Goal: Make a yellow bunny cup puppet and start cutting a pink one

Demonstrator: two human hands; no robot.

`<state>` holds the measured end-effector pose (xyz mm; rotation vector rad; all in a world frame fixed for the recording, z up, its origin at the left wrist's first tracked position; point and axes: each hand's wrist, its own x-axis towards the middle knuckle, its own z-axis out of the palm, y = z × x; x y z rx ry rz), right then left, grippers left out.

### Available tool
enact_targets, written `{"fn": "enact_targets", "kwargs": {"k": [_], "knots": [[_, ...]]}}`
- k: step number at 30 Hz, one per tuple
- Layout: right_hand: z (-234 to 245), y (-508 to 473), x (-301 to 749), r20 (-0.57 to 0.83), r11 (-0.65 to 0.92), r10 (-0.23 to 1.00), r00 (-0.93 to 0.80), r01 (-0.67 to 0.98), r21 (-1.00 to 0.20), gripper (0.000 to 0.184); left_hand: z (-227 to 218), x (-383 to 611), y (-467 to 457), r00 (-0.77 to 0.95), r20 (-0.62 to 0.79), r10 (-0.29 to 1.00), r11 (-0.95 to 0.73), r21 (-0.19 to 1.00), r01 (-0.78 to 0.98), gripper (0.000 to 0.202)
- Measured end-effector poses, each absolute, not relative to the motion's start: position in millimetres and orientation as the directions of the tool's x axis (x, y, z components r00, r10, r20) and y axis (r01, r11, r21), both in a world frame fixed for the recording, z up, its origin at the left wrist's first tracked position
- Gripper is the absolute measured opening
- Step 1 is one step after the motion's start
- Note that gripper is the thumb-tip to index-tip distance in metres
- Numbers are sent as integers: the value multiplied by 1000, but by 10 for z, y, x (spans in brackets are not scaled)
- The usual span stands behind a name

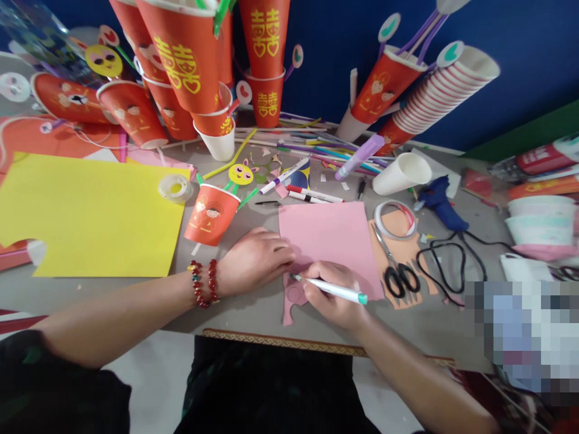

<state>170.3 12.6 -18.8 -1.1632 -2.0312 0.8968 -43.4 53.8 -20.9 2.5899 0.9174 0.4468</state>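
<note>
My right hand (332,295) is closed around a white marker pen (337,290) with a green end. The pen's tip is at the lower left part of a pink sheet of paper (332,235), just above a small drawn circle. Notches are cut from the sheet's bottom edge. My left hand (256,259), with red bead bracelets on the wrist, lies over the sheet's left edge, fingers loosely bent and resting on it. Left of the sheet, a red paper cup (212,214) with green straws and a yellow animal face leans tilted.
Black-handled scissors (400,280) and a tape roll (395,219) lie on orange paper at right, beside a blue glue gun (443,202) with its cord. A yellow sheet (99,217) covers the left. Stacked red cups (262,60) and several straws line the back.
</note>
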Motion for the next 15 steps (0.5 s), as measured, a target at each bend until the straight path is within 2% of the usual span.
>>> {"fn": "enact_targets", "kwargs": {"k": [15], "knots": [[-169, 125, 1705, 175, 376, 892, -418, 467, -800, 17, -204, -437, 542, 743, 162, 649, -725, 427, 540, 21]]}}
